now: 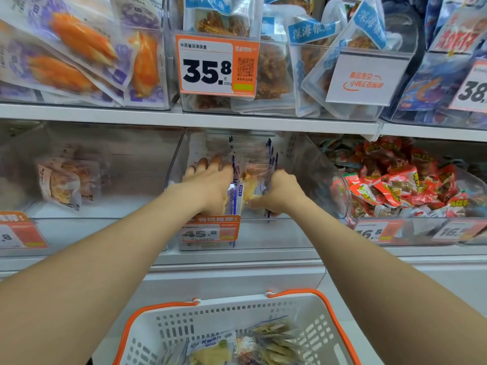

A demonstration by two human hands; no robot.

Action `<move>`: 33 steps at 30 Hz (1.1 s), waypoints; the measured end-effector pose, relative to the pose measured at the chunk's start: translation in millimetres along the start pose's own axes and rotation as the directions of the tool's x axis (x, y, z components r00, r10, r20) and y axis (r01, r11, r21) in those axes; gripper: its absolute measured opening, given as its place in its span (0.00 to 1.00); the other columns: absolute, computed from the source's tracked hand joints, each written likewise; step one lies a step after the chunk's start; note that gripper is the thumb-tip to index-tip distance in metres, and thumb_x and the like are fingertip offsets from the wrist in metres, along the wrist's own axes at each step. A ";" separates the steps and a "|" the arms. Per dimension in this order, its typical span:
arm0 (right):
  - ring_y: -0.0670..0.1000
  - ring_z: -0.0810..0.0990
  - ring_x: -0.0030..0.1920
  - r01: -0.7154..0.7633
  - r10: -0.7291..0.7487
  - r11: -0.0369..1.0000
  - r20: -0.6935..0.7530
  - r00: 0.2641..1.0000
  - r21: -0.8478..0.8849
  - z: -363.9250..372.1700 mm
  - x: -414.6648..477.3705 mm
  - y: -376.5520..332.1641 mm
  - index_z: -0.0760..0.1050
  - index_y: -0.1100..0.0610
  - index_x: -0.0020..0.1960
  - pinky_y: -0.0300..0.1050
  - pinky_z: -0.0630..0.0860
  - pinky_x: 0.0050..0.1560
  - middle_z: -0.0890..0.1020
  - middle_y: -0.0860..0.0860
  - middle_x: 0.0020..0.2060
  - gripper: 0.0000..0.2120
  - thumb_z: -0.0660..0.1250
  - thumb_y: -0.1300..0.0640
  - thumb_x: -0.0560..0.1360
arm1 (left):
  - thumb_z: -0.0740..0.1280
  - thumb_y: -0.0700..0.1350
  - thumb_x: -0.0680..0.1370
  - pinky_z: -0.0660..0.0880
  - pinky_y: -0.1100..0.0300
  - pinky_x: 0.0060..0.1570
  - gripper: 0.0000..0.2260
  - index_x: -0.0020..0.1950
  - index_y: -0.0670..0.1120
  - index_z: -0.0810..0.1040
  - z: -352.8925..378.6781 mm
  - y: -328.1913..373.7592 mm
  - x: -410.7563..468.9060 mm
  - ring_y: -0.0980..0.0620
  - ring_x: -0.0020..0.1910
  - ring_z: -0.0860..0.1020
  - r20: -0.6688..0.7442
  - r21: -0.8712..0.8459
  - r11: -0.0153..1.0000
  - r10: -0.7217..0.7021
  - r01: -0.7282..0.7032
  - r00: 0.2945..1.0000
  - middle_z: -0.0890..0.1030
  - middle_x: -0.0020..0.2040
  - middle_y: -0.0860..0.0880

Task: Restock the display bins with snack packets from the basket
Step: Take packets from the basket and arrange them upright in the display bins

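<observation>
Both my hands reach into the clear middle bin [263,233] on the lower shelf. My left hand [208,177] lies with fingers spread against the left side of a standing stack of blue-edged snack packets [247,180]. My right hand [282,193] has its fingers curled round the right side of the same stack. Below, a white basket [311,309] with orange handles holds more of these packets [268,346], showing yellowish snack pieces.
An orange 45.8 price tag [210,230] hangs on the bin's front. The left bin holds a few pale packets [66,180]; the right bin is heaped with red packets [403,180]. The upper shelf [184,117] carries full bins overhead.
</observation>
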State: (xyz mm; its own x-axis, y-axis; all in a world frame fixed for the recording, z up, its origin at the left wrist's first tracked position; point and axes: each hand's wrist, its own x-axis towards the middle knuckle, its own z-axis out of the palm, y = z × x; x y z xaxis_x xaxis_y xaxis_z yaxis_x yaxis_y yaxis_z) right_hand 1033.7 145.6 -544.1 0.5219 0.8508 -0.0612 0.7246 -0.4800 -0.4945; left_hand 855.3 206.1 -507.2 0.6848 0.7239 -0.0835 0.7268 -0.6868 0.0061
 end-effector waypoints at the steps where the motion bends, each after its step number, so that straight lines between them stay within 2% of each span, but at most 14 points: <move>1: 0.52 0.82 0.44 0.001 -0.001 1.000 -0.034 0.999 -0.001 -1.4 -1.9 -1.0 0.75 0.57 0.54 0.45 0.78 0.39 0.81 0.51 0.45 0.34 0.86 0.41 0.60 | 0.68 0.39 0.74 0.59 0.38 0.75 0.28 0.73 0.47 0.63 0.8 -0.7 1.0 0.35 0.77 0.58 0.004 0.005 1.000 0.003 -0.003 1.000 0.58 0.77 0.42; 4: 0.57 0.81 0.46 0.002 -0.005 1.000 -0.154 0.988 -0.022 -4.5 -2.6 -1.2 0.70 0.58 0.54 0.50 0.81 0.44 0.78 0.54 0.47 0.30 0.84 0.46 0.66 | 0.70 0.40 0.75 0.54 0.35 0.78 0.33 0.78 0.45 0.60 -0.3 -0.9 3.7 0.35 0.77 0.58 -0.042 0.029 1.000 -0.004 0.005 0.999 0.60 0.76 0.41; 7: 0.60 0.82 0.49 -0.010 0.007 1.000 -0.215 0.977 -0.013 -2.4 1.5 -0.8 0.70 0.58 0.59 0.53 0.83 0.48 0.78 0.55 0.49 0.30 0.80 0.44 0.68 | 0.74 0.40 0.73 0.55 0.34 0.78 0.39 0.80 0.45 0.57 -1.2 -0.1 5.6 0.34 0.77 0.61 -0.133 0.060 0.998 -0.024 0.032 0.991 0.60 0.75 0.40; 10: 0.59 0.82 0.48 -0.051 0.047 0.998 -0.142 0.989 -0.027 0.4 4.0 2.3 0.73 0.58 0.58 0.52 0.83 0.46 0.79 0.54 0.49 0.28 0.77 0.40 0.70 | 0.77 0.41 0.71 0.56 0.32 0.77 0.42 0.79 0.45 0.57 1.2 -0.9 7.5 0.35 0.76 0.63 -0.188 0.089 0.996 -0.016 0.033 0.982 0.62 0.75 0.40; 13: 0.56 0.83 0.47 -0.078 0.078 0.997 -0.033 0.996 -0.006 3.1 6.3 3.6 0.75 0.57 0.57 0.54 0.85 0.48 0.81 0.54 0.50 0.25 0.78 0.42 0.70 | 0.77 0.41 0.71 0.57 0.31 0.76 0.43 0.79 0.47 0.55 4.0 -5.5 9.0 0.35 0.76 0.63 -0.197 0.050 0.999 -0.003 0.013 0.980 0.61 0.75 0.41; 15: 0.54 0.83 0.46 -0.077 0.077 0.997 -0.012 0.997 0.026 3.6 8.9 3.4 0.77 0.56 0.57 0.49 0.84 0.44 0.82 0.53 0.49 0.25 0.79 0.42 0.69 | 0.79 0.50 0.70 0.58 0.34 0.76 0.47 0.80 0.48 0.54 3.6 -7.9 9.7 0.35 0.75 0.62 -0.175 0.031 1.000 0.003 0.003 0.985 0.61 0.75 0.41; 18: 0.52 0.82 0.48 -0.064 0.063 0.996 0.024 0.998 0.058 2.9 10.6 1.0 0.78 0.55 0.58 0.43 0.78 0.40 0.82 0.52 0.51 0.28 0.82 0.41 0.66 | 0.80 0.70 0.60 0.61 0.36 0.73 0.56 0.78 0.46 0.60 0.6 -6.3 10.7 0.36 0.73 0.63 -0.125 0.062 0.997 -0.033 0.041 0.992 0.62 0.73 0.42; 21: 0.53 0.81 0.50 -0.080 0.077 0.993 0.046 0.996 0.081 4.2 11.8 1.5 0.77 0.56 0.59 0.44 0.77 0.43 0.81 0.52 0.52 0.29 0.83 0.43 0.66 | 0.76 0.78 0.57 0.62 0.36 0.70 0.54 0.73 0.48 0.67 -1.1 -0.2 13.6 0.37 0.70 0.64 -0.126 0.049 0.995 -0.076 0.083 0.989 0.66 0.70 0.43; 25: 0.54 0.80 0.53 -0.075 0.073 0.994 0.023 0.997 0.083 6.8 15.1 1.6 0.73 0.56 0.64 0.45 0.79 0.47 0.80 0.54 0.57 0.34 0.81 0.43 0.66 | 0.76 0.76 0.60 0.59 0.34 0.71 0.43 0.64 0.49 0.73 -3.4 3.2 19.2 0.40 0.65 0.68 -0.100 -0.084 0.993 -0.087 0.079 0.991 0.72 0.61 0.47; 29: 0.55 0.78 0.55 -0.048 0.050 0.988 -0.016 0.999 0.144 3.9 13.4 1.5 0.66 0.58 0.68 0.45 0.77 0.46 0.77 0.55 0.58 0.35 0.80 0.49 0.70 | 0.79 0.73 0.57 0.63 0.34 0.68 0.44 0.63 0.50 0.71 -0.9 11.5 27.8 0.41 0.62 0.67 -0.149 -0.159 0.987 -0.048 0.024 0.988 0.71 0.59 0.49; 33: 0.55 0.78 0.58 -0.058 0.058 0.977 0.005 0.998 0.204 -0.7 13.6 2.6 0.68 0.56 0.68 0.46 0.78 0.51 0.78 0.54 0.59 0.36 0.82 0.50 0.67 | 0.80 0.70 0.58 0.64 0.37 0.66 0.49 0.68 0.47 0.67 1.8 19.6 32.6 0.39 0.66 0.65 -0.201 -0.085 0.996 -0.049 0.032 0.978 0.66 0.64 0.45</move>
State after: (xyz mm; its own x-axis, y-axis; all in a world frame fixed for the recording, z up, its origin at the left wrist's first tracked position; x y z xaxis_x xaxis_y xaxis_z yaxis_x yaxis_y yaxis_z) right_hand 1043.0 155.8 -545.7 0.5605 0.8228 -0.0941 0.5863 -0.4745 -0.6566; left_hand 891.8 216.1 -511.7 0.6450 0.7550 0.1180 0.7505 -0.6550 0.0880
